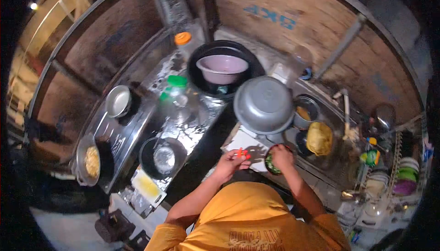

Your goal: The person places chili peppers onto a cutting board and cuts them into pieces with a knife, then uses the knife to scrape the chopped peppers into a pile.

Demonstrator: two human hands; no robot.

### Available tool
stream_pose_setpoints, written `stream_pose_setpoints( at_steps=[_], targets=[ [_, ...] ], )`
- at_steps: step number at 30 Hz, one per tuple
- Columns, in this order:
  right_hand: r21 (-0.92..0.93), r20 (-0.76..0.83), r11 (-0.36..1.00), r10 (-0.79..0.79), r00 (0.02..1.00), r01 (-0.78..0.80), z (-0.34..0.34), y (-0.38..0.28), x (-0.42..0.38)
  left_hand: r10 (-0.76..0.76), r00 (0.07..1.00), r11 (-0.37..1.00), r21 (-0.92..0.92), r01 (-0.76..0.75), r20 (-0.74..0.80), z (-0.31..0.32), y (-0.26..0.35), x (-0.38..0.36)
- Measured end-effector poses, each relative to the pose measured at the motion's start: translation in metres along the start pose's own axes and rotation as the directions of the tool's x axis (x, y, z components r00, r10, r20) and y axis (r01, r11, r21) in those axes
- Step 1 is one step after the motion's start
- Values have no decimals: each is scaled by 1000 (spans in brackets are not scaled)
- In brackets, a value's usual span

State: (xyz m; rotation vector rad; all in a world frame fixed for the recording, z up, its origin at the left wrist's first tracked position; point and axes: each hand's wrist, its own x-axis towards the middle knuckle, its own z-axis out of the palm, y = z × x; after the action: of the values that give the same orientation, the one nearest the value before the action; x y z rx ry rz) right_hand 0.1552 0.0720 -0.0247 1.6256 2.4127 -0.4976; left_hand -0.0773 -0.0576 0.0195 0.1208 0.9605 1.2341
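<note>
My left hand [228,165] is closed in a pinch around small bright-red pieces [242,153] that look like chilies. It is held over a white board or sheet [247,142]. To its right, my right hand [281,156] reaches into a small dark bowl [267,165] with its fingers curled. Green leafy bits [273,169] show inside that bowl, below the hand. What the right fingertips hold, if anything, is hidden. A large grey upturned basin [264,105] sits just beyond both hands.
A black tub [192,63] holds a pink basin [223,69]. Right of the grey basin are a pot [306,110] and a yellow bundle [319,138]. Leftward stand a green-capped jar [177,82], a dark bowl [145,157], a yellow-topped board [149,187] and a food-filled pan [82,161].
</note>
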Motion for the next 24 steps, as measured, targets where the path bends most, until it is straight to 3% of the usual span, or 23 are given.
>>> stream_pose_setpoints(
  at_steps=[2, 3, 5, 6, 8, 9, 11, 12, 14, 15, 20, 22, 24],
  targets=[
    [127, -200, 990, -28, 979, 54, -2, 6, -8, 9, 1000, 999, -37, -8, 29, -20, -1, 3],
    [190, -346, 966, -104, 933, 178, -20, 2, -19, 25, 999, 999, -24, -24, 44, -25, 3, 0],
    [331, -361, 913, -111, 926, 239, -18, 16, -20, 13, 998, 1000, -8, -12, 62, -34, 13, -7],
    [330, -354, 907, -136, 925, 260, -15, 22, -22, 10, 997, 1000, -1, -10, 73, -38, 16, -9],
    [336, -553, 874, -118, 825, 350, -13, 30, -28, 18, 999, 1000, 7, -18, 37, -44, 16, -12],
    [334, -546, 868, -139, 826, 367, -14, 30, -33, 7, 1000, 1000, 27, -8, 19, -45, 14, -14],
    [234, -646, 850, -226, 729, 471, -18, 25, -43, 30, 1000, 999, 16, -30, 5, -45, 11, -22],
    [234, -645, 833, -253, 721, 501, -19, 22, -45, 53, 999, 999, 10, -53, 2, -45, 12, -24],
    [472, -622, 794, -8, 783, 384, -15, 22, -51, 86, 996, 996, -33, -87, -23, -53, 3, -30],
    [244, -650, 864, -191, 735, 440, -14, 32, -49, 119, 992, 991, -50, -121, -44, -55, -4, -37],
    [174, -700, 835, -268, 662, 522, -11, 46, -59, 195, 966, 967, -131, -218, -170, -55, -28, -75],
    [603, -445, 743, 10, 896, 290, 1, 56, -57, 201, 958, 960, -153, -234, -202, -55, -32, -91],
    [644, -450, 697, 10, 893, 317, 6, 62, -50, 203, 926, 960, -122, -252, -317, -59, -43, -106]
  ],
)
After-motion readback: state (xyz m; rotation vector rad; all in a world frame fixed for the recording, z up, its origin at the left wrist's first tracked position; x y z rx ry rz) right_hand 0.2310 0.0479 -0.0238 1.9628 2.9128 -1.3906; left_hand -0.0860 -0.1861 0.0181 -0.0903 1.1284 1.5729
